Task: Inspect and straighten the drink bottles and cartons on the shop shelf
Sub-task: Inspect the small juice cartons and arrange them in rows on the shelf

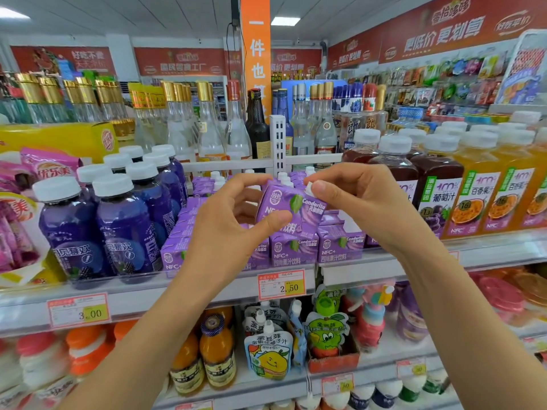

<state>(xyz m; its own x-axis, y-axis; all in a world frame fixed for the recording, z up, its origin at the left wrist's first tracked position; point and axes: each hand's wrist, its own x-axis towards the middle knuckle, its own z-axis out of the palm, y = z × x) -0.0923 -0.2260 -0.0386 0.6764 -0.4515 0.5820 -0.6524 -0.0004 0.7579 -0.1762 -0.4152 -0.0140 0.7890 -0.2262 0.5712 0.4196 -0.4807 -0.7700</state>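
Blue bottles [127, 226] stand close left of the left hand [225, 223], juice bottles [438, 179] just right of the right hand [355, 202]. Packed cartons [340, 247] fill the space under both hands; free room lies only back toward the wrists.

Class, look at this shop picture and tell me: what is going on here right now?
A person at a drinks shelf holds one purple Condorita juice carton tilted above the row of matching cartons. The left hand grips its body, and the right hand pinches its white cap. The carton is lifted clear and not yet set back. Purple bottles stand to the left and juice bottles to the right.
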